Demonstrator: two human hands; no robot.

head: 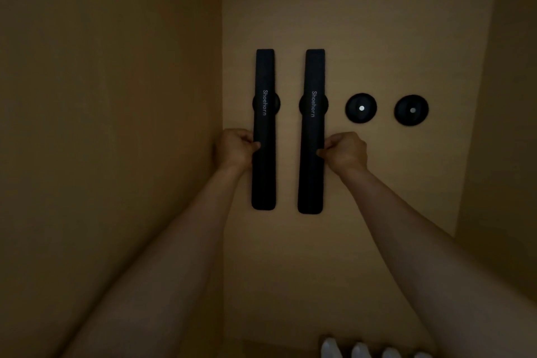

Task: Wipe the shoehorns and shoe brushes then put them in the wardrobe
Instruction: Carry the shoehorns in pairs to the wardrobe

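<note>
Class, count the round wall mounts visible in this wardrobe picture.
4. Two bare: one right of the shoehorns, one farther right. Two partly hidden, behind the left shoehorn and right shoehorn.

Two round mounts (266, 104) sit mostly hidden behind the shoehorns (312, 131); white objects (360, 349) are cut off by the bottom edge.

Dim tan wardrobe back panel (377, 23) is seen — side walls (101, 96) shadowed; two round black mounts (361, 108) fixed there.
</note>
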